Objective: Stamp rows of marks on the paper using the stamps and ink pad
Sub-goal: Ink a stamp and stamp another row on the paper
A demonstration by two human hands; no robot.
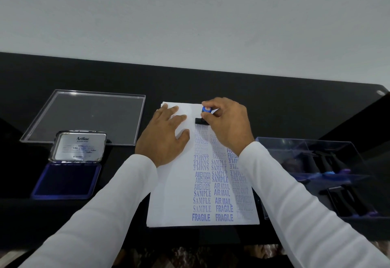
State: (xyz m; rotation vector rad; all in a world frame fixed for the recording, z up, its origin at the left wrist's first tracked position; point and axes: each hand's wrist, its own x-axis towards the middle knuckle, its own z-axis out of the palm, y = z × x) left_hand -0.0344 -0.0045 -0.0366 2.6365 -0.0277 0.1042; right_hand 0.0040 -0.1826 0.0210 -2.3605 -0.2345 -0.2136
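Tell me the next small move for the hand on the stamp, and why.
Probably lift the stamp straight up. The right hand grips it with its base on the paper at the column's far end, while the left hand lies flat on the sheet.

Hands: two, left hand point(163, 135) and right hand point(226, 125).
Stamp in hand point(202, 117): one.
Sheet of paper point(171, 200): one, bearing three columns of blue marks point(213, 183).
Ink pad point(65, 180): one, lid open.
Clear plastic lid point(86, 115): one.
Clear stamp box point(320, 174): one; stamps inside point(322, 162) several, count unclear.
Black table point(274, 98): one.
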